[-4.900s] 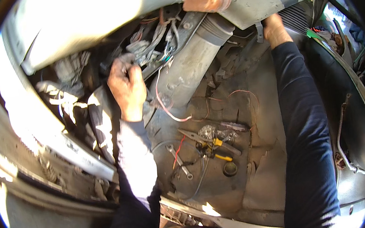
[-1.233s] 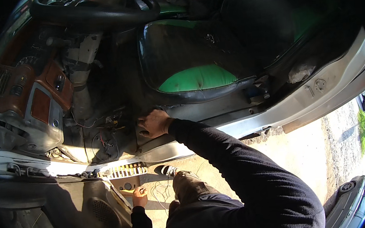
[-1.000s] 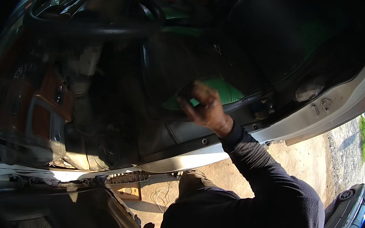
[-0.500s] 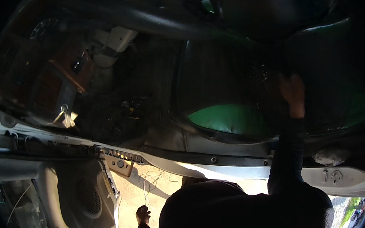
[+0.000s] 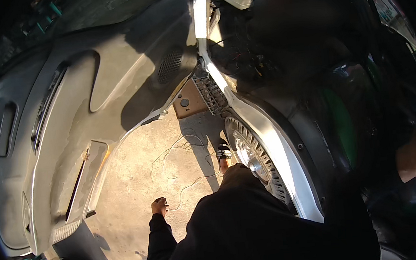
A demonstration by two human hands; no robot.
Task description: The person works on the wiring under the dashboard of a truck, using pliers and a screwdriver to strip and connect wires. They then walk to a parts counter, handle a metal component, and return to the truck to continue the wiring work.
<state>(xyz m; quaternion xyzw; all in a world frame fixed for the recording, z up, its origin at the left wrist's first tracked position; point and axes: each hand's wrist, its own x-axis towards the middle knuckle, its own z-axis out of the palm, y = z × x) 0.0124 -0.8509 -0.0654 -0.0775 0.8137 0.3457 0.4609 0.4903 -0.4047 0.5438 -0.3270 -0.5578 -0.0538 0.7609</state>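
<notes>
Low beside my body, my left hand (image 5: 160, 206) is closed, and a thin pale wire (image 5: 186, 186) trails out of it across the floor. My right hand (image 5: 413, 158) reaches into the dark vehicle interior, by the black and green seat (image 5: 339, 127). Its fingers are lost in shadow, so whether it holds anything is hidden. The loose wire curls on the sunlit concrete between the open door and the vehicle.
The open grey door (image 5: 73, 113) with its speaker grille (image 5: 169, 66) stands on the left. A brown box (image 5: 188, 101) with a round black part sits by the hinge. The wheel (image 5: 256, 158) is beside my sandalled foot (image 5: 224, 153). Loose wiring (image 5: 257, 65) hangs in the dark footwell.
My view has swung left and down, from the seats and dashboard to the door and floor. My left hand stays closed on the wire; my right arm still reaches inside.
</notes>
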